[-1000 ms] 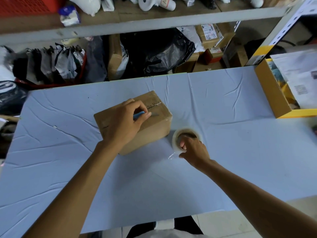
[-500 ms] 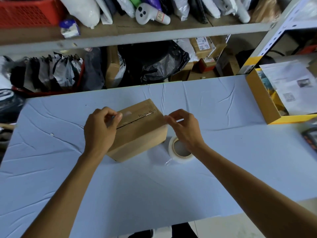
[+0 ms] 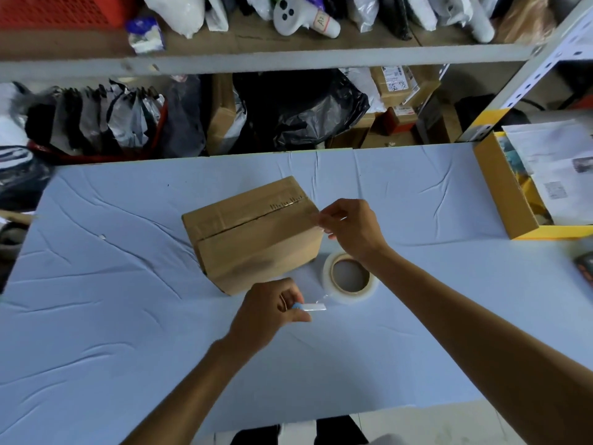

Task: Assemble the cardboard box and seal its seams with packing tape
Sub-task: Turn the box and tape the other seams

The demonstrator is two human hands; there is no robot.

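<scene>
- My right hand (image 3: 353, 229) is pinching the end of a clear tape strip (image 3: 330, 219) between thumb and fingertips, right at the top right edge of the cardboard box (image 3: 253, 232).
- My left hand (image 3: 269, 311) is curling round a small blue cutter (image 3: 298, 306), its pale tip pointing toward the tape roll (image 3: 349, 277). I cannot tell whether the tip is touching the tape trailing off the roll.
- The box is sitting closed in the middle of the table (image 3: 128, 284), on a pale blue cloth, with its flaps meeting along a dark centre seam. The roll is lying flat just beside the box's near right corner.
- A yellow-edged carton (image 3: 507, 194) of papers is standing at the table's far right, and shelves of bags and parcels are running behind.
- I judge that I am finishing the strip over the top seam. To do it well, I should be keeping the strip taut and centred on the seam, folding its end down over the right side, and rubbing it flat so no bubble is lifting.
- Compared with half a second ago, my left hand has left the box's left end and is now hovering nearer to me, by the roll. My right hand is staying at the same right edge.
</scene>
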